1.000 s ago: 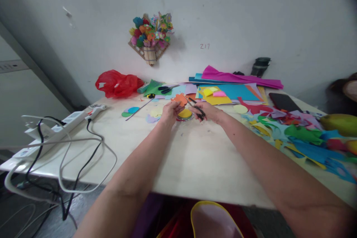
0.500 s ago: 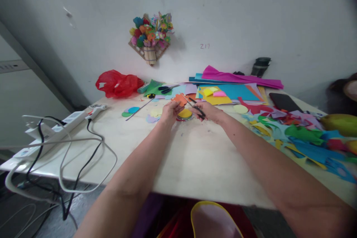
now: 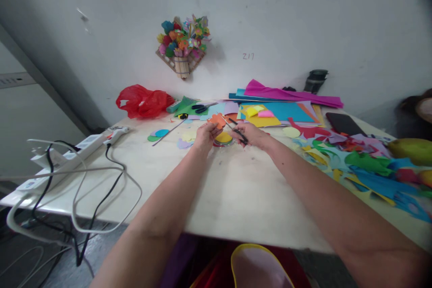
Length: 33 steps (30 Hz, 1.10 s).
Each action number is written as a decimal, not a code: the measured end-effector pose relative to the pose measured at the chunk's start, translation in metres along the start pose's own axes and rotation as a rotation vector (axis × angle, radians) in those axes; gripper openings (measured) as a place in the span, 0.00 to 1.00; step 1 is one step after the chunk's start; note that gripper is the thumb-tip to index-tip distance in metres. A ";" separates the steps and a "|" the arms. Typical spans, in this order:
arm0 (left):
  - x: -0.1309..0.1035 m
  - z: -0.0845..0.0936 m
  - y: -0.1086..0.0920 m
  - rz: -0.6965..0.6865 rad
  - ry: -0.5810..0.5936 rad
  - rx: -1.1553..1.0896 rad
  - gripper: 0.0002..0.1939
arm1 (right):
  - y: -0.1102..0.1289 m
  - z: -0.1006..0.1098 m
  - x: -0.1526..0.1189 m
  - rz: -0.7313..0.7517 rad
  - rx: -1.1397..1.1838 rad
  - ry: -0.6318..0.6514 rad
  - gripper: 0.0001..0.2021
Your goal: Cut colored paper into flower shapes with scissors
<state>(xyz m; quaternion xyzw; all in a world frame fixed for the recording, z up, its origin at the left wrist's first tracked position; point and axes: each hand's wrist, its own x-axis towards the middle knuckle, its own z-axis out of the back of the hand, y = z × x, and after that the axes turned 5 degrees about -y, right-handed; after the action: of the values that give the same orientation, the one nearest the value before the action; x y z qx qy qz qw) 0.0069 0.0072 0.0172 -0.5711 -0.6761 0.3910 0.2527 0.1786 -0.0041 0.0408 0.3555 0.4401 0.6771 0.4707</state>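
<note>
My left hand (image 3: 206,135) pinches an orange paper flower (image 3: 218,120) with a scalloped edge. In my right hand (image 3: 250,135) is a pair of black-handled scissors (image 3: 240,134), its blades apart and pointing left toward the flower's right edge. Whether the blades touch the paper I cannot tell. Just below the flower lies a yellow paper circle (image 3: 224,137) on top of other round pieces. Pale yellow and lilac paper shapes (image 3: 185,144) lie left of my left hand, with blue and green paper circles (image 3: 162,132) further left.
Paper scraps (image 3: 367,162) cover the table's right side, near a dark phone (image 3: 344,123). Coloured sheets (image 3: 290,112) and a second pair of scissors (image 3: 200,108) lie at the back. A red plastic bag (image 3: 143,101) sits back left. Power strips (image 3: 67,159) with loose cables line the left edge.
The scissor blades have shifted slightly at the flower's right edge. Both hands stay in nearly the same place, still holding the flower and the scissors.
</note>
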 end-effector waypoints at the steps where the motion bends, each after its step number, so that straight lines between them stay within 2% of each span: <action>1: 0.001 0.000 0.000 -0.004 -0.003 0.002 0.04 | 0.000 0.000 0.000 0.006 -0.001 0.002 0.10; 6: 0.003 0.002 0.001 -0.027 -0.008 0.016 0.04 | -0.004 0.000 0.001 0.035 -0.033 0.027 0.12; 11: 0.003 0.006 -0.001 -0.064 0.041 0.035 0.07 | -0.007 0.004 0.004 0.055 -0.059 0.094 0.13; 19: 0.011 0.015 -0.008 -0.106 0.092 0.036 0.10 | 0.002 0.023 -0.004 0.041 -0.120 0.235 0.16; 27: 0.018 0.027 -0.012 -0.059 0.147 0.149 0.09 | 0.000 0.046 -0.005 0.000 -0.229 0.307 0.18; 33: 0.019 0.029 -0.013 -0.012 0.232 0.260 0.06 | 0.004 0.051 -0.009 -0.054 -0.304 0.331 0.17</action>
<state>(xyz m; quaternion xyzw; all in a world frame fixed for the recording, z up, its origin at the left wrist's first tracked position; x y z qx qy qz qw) -0.0277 0.0185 0.0089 -0.5707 -0.5896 0.4052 0.4030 0.2255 0.0001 0.0618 0.1526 0.4137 0.7718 0.4582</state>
